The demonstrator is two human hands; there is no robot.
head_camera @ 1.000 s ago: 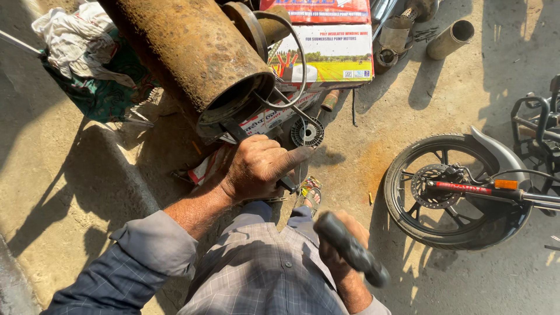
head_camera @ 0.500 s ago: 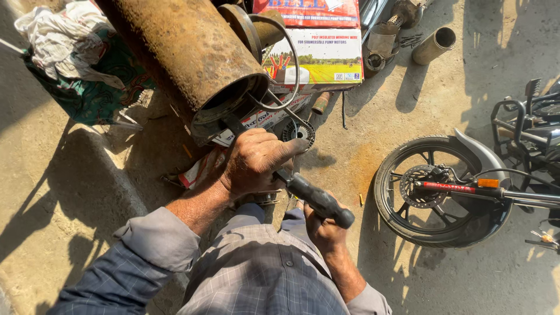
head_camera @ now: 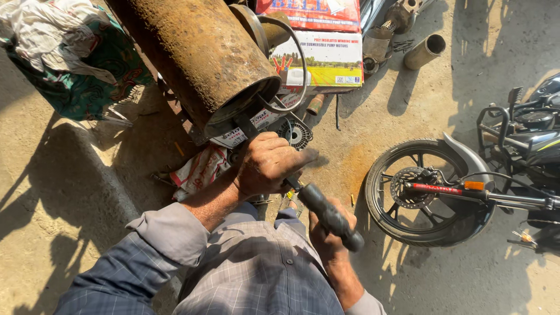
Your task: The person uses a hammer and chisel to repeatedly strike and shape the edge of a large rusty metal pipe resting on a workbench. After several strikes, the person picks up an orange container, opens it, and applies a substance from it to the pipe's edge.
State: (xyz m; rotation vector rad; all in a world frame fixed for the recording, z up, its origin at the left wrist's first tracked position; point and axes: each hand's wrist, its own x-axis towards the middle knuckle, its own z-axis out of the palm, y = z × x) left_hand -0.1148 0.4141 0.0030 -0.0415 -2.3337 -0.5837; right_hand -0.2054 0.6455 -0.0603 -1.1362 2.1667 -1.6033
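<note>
Right hand [head_camera: 329, 236] clenches the black tool handle [head_camera: 330, 217] low by the knee while the left hand [head_camera: 269, 163] grips its shaft near the rusty cylinder's [head_camera: 204, 58] mouth; the tool looks stiff, heavy, best held two-handed.

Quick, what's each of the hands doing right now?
Left hand: closed around the shaft of the tool, near the rusty cylinder.
Right hand: closed on the tool's black handle.

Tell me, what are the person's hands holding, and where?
Right hand grips the tool's black handle; left hand steadies its shaft beside the rusty cylinder.
</note>
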